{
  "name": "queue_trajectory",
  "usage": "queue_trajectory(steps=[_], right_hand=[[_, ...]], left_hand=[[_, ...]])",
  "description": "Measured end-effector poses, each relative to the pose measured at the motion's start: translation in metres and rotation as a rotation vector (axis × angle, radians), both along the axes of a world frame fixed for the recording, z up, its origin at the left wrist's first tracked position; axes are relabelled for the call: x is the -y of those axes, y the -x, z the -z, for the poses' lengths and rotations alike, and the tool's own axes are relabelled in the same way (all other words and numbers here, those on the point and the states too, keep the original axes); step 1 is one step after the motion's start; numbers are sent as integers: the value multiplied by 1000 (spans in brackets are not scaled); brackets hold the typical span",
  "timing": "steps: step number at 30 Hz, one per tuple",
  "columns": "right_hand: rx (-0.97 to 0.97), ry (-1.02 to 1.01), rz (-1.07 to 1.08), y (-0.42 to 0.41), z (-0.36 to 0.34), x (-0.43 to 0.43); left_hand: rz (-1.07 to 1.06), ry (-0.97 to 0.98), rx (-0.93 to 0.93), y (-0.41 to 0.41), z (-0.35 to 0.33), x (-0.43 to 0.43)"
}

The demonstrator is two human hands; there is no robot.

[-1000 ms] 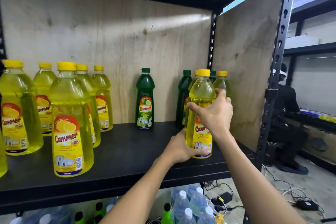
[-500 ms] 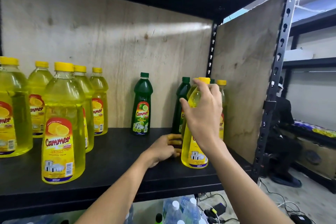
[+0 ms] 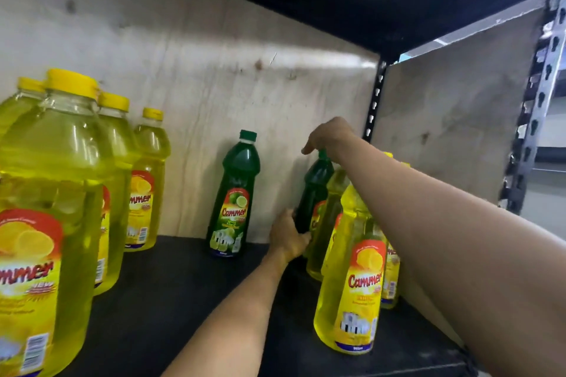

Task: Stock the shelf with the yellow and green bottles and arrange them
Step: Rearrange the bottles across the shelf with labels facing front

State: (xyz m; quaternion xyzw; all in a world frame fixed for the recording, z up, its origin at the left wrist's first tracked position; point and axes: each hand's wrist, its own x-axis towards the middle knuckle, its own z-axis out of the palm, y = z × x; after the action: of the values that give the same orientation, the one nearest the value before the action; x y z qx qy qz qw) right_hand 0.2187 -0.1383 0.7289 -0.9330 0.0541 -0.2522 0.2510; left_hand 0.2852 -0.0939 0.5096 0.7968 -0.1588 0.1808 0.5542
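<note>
Presently on the black shelf [image 3: 171,309], backed by a plywood panel [image 3: 214,76]: at far left, a cluster of large yellow bottles [image 3: 46,223] with yellow caps and red-and-yellow labels, upright and close together, the nearest one filling the left edge of the view. Alone near the middle of the back, a green bottle [image 3: 234,199] stands upright against the panel, well apart from both groups. At right, a second group: a dark green bottle [image 3: 315,190] at the back, tilted slightly, with olive-tinted and yellow bottles just beside it, and a yellow bottle [image 3: 352,288] standing free at the front (label facing out). Left hand [image 3: 289,237]: fingers curled around the lower body of the dark green bottle, gripping it. Right hand [image 3: 332,135]: placed over the cap of the same bottle, fingers bent downward; whether they actually close on the cap cannot be told, since the wrist hides it. Right forearm crosses above the front yellow bottle. A perforated metal upright [image 3: 539,95] frames the right side.
</note>
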Motion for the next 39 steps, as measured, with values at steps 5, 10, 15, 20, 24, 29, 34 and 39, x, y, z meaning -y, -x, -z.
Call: queue_trajectory(steps=[5, 10, 15, 20, 24, 29, 34, 39], right_hand=[[-94, 270, 156, -26, -8, -3], [-170, 452, 218, -37, -1, -7], [-202, 542, 231, -46, 6, -2], [-123, 492, 220, -46, 14, 0], [-99, 253, 176, -46, 15, 2], [-112, 219, 201, -20, 14, -2], [-82, 69, 129, 17, 14, 3], [-80, -138, -50, 51, 16, -6]], left_hand=[[126, -45, -53, -18, 13, -2], [109, -98, -22, -18, 13, 1], [109, -74, -17, -16, 14, 1], [98, -70, -10, -12, 14, -6], [100, -60, -20, -1, 14, -16], [17, -111, -13, 25, 15, -29], [-42, -164, 37, 62, 17, -46], [-24, -147, 53, 101, 16, -71]])
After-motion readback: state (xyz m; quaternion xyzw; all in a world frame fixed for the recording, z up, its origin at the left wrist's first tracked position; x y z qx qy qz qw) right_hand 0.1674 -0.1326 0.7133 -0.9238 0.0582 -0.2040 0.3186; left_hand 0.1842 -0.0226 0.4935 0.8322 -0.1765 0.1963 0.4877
